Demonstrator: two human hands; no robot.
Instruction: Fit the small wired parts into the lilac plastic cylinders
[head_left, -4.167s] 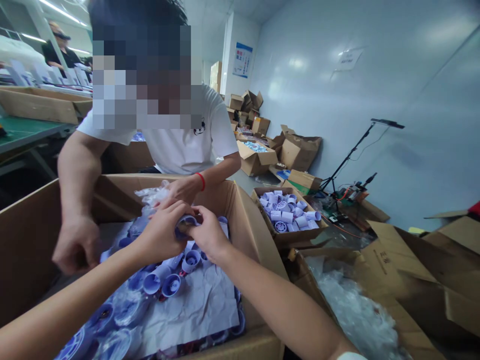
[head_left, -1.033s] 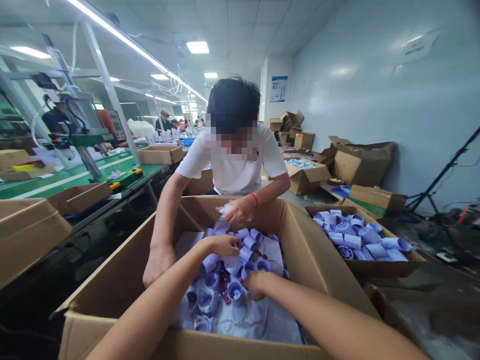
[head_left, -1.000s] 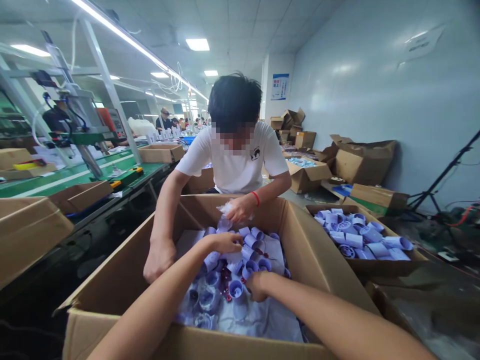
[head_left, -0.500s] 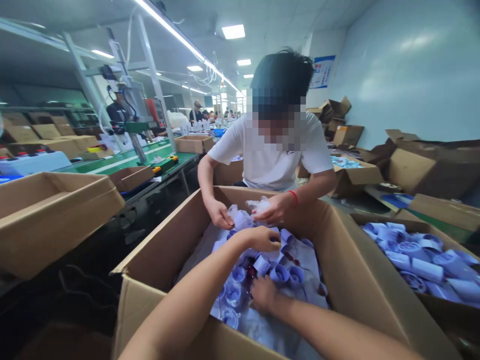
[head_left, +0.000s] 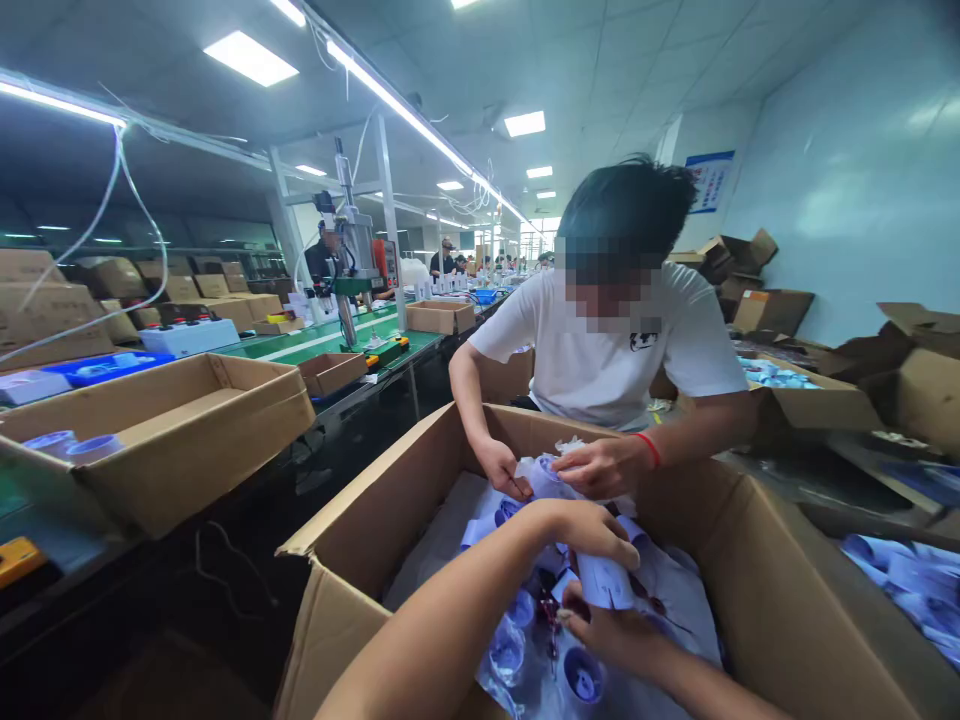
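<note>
1. From the head view, curved the left hand over the upper part of a lilac cylinder, gripping it inside a large cardboard box.
2. Set the right hand at the cylinder's lower end, fingers bent; could not tell whether pinching it or only resting against it.
3. Just below, showed a bare lilac cup; to its left, some dark red parts.
4. Across the box, saw a co-worker's hands at a cup in clear film.
5. Judged the work as partway: found film around nearby wrapped cups, none visible on the cylinder gripped or the bare one below.
6. Off left, noted an open carton beside a green worktop; off right, more lilac pieces.
</note>
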